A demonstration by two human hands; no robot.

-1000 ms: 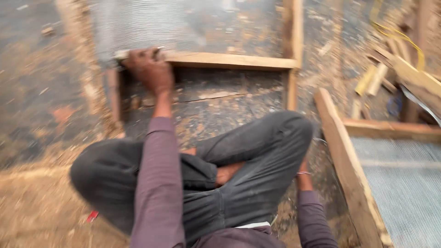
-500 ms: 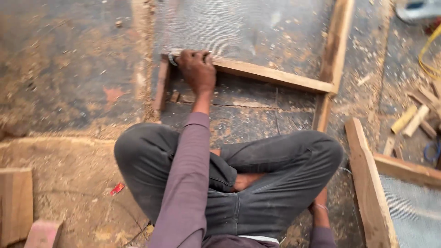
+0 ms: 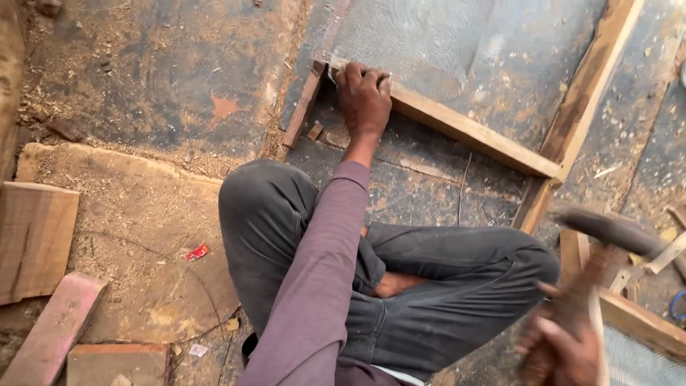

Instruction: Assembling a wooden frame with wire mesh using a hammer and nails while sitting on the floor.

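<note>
I sit cross-legged on the ground in dark trousers. My left hand (image 3: 364,96) presses on the corner of a wooden frame (image 3: 471,132), pinning grey wire mesh (image 3: 421,36) against the cross rail. Whether something small sits under its fingers I cannot tell. My right hand (image 3: 564,343) is at the lower right, blurred, gripping the wooden handle of a hammer (image 3: 607,232) whose dark head is raised above my right knee.
A second mesh-covered wooden frame (image 3: 636,325) lies at the lower right. Wood planks (image 3: 36,239) and a pinkish board (image 3: 53,332) lie at the left. Sawdust and wood scraps (image 3: 668,246) litter the dark floor. A small red wrapper (image 3: 198,251) lies near my left knee.
My view has swung to the left. My left hand stays on the frame corner. My right hand has come up from beside my leg holding the hammer.
</note>
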